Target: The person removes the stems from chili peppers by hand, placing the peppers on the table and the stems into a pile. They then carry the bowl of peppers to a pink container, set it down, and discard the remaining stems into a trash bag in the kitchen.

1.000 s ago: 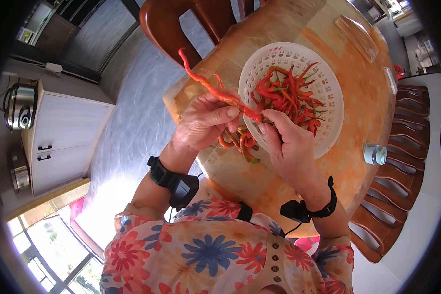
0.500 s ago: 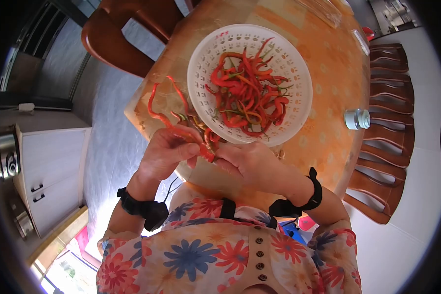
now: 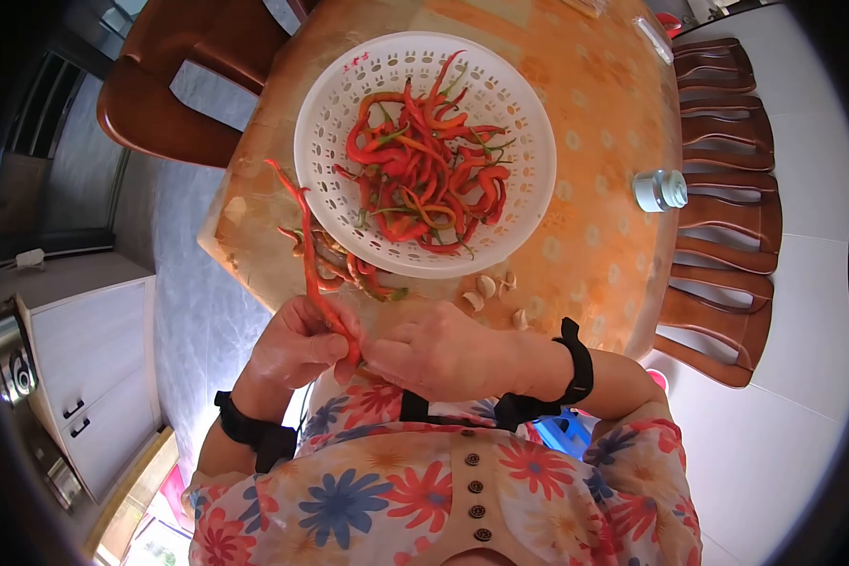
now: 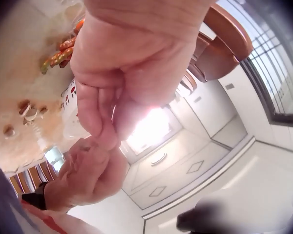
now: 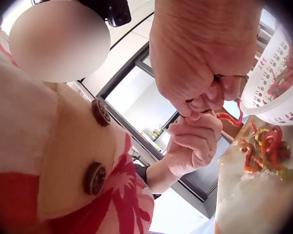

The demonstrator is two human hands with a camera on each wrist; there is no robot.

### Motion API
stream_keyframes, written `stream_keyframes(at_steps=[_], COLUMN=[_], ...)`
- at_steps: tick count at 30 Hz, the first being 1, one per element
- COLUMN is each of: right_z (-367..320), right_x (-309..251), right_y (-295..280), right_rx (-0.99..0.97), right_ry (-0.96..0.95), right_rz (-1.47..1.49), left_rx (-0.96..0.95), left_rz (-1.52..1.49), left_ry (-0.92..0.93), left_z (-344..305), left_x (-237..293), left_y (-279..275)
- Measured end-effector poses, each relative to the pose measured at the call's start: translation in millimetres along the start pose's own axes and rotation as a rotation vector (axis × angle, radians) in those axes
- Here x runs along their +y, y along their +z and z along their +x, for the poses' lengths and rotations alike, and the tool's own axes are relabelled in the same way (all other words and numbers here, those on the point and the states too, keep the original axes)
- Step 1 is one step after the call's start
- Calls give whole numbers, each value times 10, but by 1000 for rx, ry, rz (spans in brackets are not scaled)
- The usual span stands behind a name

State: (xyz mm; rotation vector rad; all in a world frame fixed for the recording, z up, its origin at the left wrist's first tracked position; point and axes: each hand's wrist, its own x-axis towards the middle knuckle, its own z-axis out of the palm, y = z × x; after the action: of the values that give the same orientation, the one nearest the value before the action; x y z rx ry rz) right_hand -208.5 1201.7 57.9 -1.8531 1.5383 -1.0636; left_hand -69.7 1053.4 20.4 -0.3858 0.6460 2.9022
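A long red chili pepper (image 3: 310, 250) points up and away from my left hand (image 3: 294, 341), which holds it near its thick end between thumb and fingers. My right hand (image 3: 443, 351) has its fingers curled and pinches at the stem end, close against the left fingertips. The stem itself is mostly hidden by the fingers. In the right wrist view, the pepper's thin red tip (image 5: 229, 118) sticks out beyond both hands. Ahead of the hands, a white plastic colander (image 3: 536, 123) holds a heap of red chili peppers (image 3: 424, 165) with green stems.
Several twisted, discoloured peppers (image 3: 335, 262) lie on the table between the colander and the left hand. Garlic cloves (image 3: 485, 286) lie near the right forearm. A pale blue-green jar (image 3: 658, 191) stands by the right table edge, beside wooden chairs (image 3: 731, 212).
Both hands have drawn back toward the body and lower, away from the colander, with the pepper still between them. The head view has shifted, showing more of the colander and the garlic.
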Motion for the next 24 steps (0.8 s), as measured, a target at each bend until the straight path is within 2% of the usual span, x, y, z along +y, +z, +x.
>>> stream_keyframes(at_steps=[5, 7, 11, 13, 14, 15, 16, 17, 19, 20, 23, 24], right_z=[8, 3, 46, 4, -82, -176, -231, -289, -489, -515, -532, -525], right_x=[-90, -97, -155, -134, -40, 67, 127, 190, 426, 466, 587, 609], right_y=[-70, -48, -136, -398, -470, -546, -658, -777, -999, -1090, -1257, -1225], right_rx=[-78, -99, -50, -132, -60, 10, 139, 270, 381, 379, 263, 264], right_ry=[-4, -14, -20, 264, 356, 448, 567, 686, 783, 786, 889, 890], right_rz=[82, 184, 371, 586, 647, 705, 762, 818, 906, 906, 398, 400], left_rx=[-98, -164, -118, 35, 32, 135, 239, 238, 303, 304, 390, 385], left_rz=[-142, -194, -54, 331, 329, 393, 456, 453, 534, 530, 653, 760], left_ry=[-72, -156, -154, -131, -132, -130, -126, -124, -110, -110, -142, -209], left_z=[-2, 7, -3, -23, -5, 23, 54, 85, 148, 183, 270, 288], left_x=[-65, -54, 24, 75, 60, 24, -14, -51, -135, -172, -204, -188], left_y=[-42, -34, -4, -3, -15, -42, -68, -93, -129, -122, -90, -80])
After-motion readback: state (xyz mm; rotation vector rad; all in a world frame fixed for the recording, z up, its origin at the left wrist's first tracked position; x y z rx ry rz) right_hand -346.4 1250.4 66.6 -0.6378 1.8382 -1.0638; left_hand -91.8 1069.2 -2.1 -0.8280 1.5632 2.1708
